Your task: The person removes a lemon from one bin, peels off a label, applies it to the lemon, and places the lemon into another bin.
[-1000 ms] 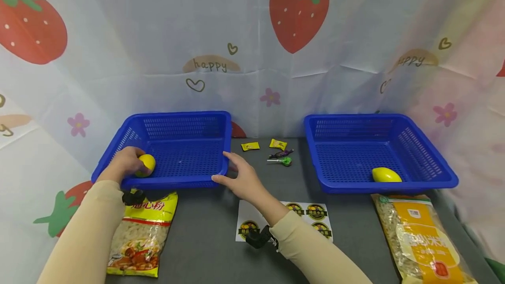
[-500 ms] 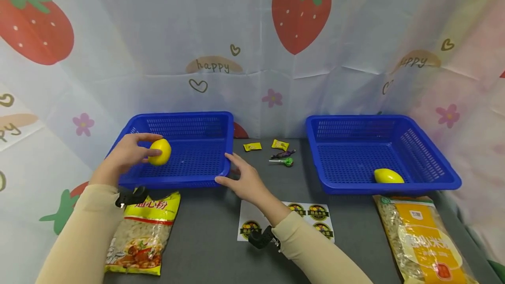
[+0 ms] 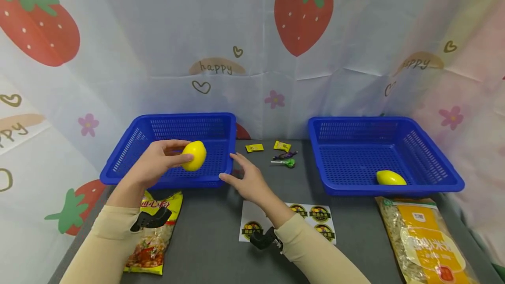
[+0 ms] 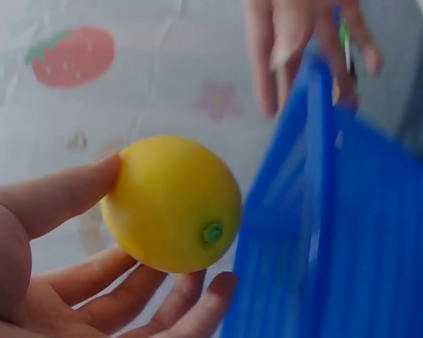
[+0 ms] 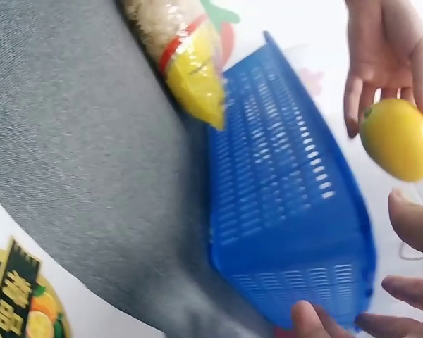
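Note:
My left hand (image 3: 154, 161) holds a yellow lemon (image 3: 194, 156) between thumb and fingers, raised over the left blue basket (image 3: 167, 182). In the left wrist view the lemon (image 4: 173, 204) shows a green stem end, with the thumb on one side and fingers beneath. My right hand (image 3: 252, 182) is at that basket's front right corner, thumb and fingers spread beside the rim. Firm contact there is hard to tell. From the right wrist, the basket (image 5: 289, 183) appears tilted by the camera's angle, and the lemon (image 5: 398, 139) hangs above its rim.
Another blue basket (image 3: 390, 190) on the right contains a second lemon (image 3: 390, 178). Small candies (image 3: 282, 146) and a lollipop (image 3: 289, 163) lie between the baskets. Nearer are a noodle bag (image 3: 151, 246), a sticker sheet (image 3: 252, 214) and another food bag (image 3: 426, 240).
My left hand has lifted the lemon from the left basket's front left corner and carried it up and to the right. The right hand stays at the basket's corner.

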Available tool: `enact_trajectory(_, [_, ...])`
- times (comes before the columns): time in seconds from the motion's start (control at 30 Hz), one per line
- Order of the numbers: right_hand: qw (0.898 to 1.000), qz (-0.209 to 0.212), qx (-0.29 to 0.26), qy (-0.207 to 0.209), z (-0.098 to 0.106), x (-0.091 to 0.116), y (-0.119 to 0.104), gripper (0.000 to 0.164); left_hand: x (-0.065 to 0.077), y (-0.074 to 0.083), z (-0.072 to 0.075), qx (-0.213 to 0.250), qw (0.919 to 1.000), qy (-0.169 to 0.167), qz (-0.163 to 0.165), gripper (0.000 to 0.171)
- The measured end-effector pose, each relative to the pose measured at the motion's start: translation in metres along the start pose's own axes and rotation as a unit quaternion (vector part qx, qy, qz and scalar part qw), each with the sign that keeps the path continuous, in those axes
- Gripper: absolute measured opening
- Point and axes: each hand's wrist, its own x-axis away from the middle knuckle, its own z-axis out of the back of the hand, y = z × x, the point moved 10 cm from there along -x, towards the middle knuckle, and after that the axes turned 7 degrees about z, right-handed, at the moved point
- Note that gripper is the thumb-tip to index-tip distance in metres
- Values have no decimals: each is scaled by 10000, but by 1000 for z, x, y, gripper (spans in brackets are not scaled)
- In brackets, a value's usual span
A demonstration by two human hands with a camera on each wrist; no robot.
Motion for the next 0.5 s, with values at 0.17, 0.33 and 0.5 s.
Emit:
enact_trajectory(0.17, [9996, -27, -150, 254, 16, 9, -12, 69, 4, 9, -35, 396, 9989, -6, -268, 59])
enact_trajectory(0.33, [9975, 54, -519, 473, 34, 22, -21, 62, 12, 35, -65, -636, 9916, 490, -1014, 53])
enact_trajectory(0.5, [9958, 97, -692, 594, 49, 41, -21, 55, 25, 57, -96, -1066, 9755, 782, -1758, 47])
